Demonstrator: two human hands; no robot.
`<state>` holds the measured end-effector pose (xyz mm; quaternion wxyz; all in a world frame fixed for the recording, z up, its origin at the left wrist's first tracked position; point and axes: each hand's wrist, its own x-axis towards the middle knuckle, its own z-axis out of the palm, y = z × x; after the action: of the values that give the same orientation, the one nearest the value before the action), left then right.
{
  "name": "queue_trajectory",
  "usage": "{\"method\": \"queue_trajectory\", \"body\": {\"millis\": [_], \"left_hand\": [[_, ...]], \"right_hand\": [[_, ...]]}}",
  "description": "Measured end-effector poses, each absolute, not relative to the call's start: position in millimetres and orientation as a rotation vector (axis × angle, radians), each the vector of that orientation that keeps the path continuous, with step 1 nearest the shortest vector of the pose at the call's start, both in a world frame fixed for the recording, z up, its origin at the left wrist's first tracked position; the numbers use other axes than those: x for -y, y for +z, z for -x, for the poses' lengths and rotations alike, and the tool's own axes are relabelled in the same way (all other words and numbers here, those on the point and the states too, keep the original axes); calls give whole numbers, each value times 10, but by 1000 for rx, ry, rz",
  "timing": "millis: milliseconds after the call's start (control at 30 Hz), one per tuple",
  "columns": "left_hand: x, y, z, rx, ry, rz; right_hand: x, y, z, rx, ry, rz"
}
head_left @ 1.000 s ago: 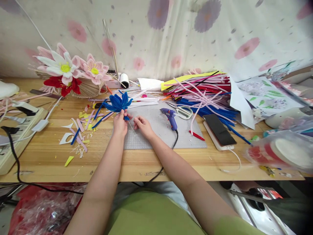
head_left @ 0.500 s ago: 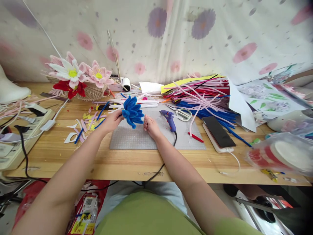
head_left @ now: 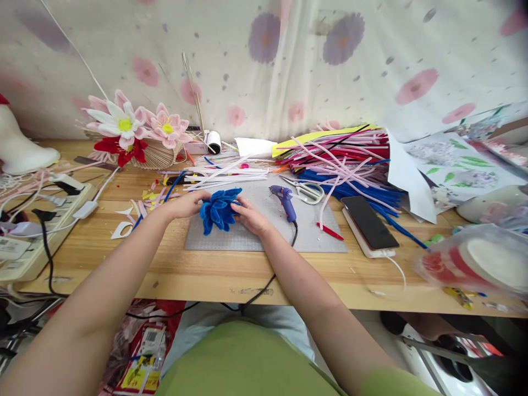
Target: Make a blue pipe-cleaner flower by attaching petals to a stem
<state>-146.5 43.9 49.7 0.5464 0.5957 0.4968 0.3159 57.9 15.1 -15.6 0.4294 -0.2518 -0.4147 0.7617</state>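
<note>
A blue pipe-cleaner flower (head_left: 219, 210) with many pointed petals is held just above the grey cutting mat (head_left: 223, 242). My left hand (head_left: 190, 204) grips it from the left, with the fingertips partly hidden behind the petals. On the other side, my right hand (head_left: 250, 214) has its thumb and fingers closed on the right-hand petals. A purple glue gun (head_left: 284, 203) lies on the mat to the right of my right hand. Beyond it are scissors (head_left: 309, 191) with pale handles.
Bundled pipe cleaners (head_left: 338, 154) lie at the back right, a phone (head_left: 369, 223) in front of them. Finished flowers (head_left: 126, 125) stand at the back left. A power strip (head_left: 49, 231) sits at the left edge. The glue gun's black cord (head_left: 264, 289) crosses the table's front edge.
The blue flower has come lower and tilted, its petals now facing more toward me. My right hand has gone from a closed pinch beside the flower to holding its petals.
</note>
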Motion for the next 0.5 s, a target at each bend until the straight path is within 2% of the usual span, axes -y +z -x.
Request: {"method": "queue_trajectory", "body": {"millis": [133,300,500], "left_hand": [[-394,384,1394,-1202,955,-1637],[-294,297,1338,-1233,1005,-1975],[-180,214,1335,-1197,1102,-1689]], "right_hand": [[-209,-226,-554,923,1863,711],[-231,-220,-562,835,1849,702],[-215,-137,-659,951,1848,674]]}}
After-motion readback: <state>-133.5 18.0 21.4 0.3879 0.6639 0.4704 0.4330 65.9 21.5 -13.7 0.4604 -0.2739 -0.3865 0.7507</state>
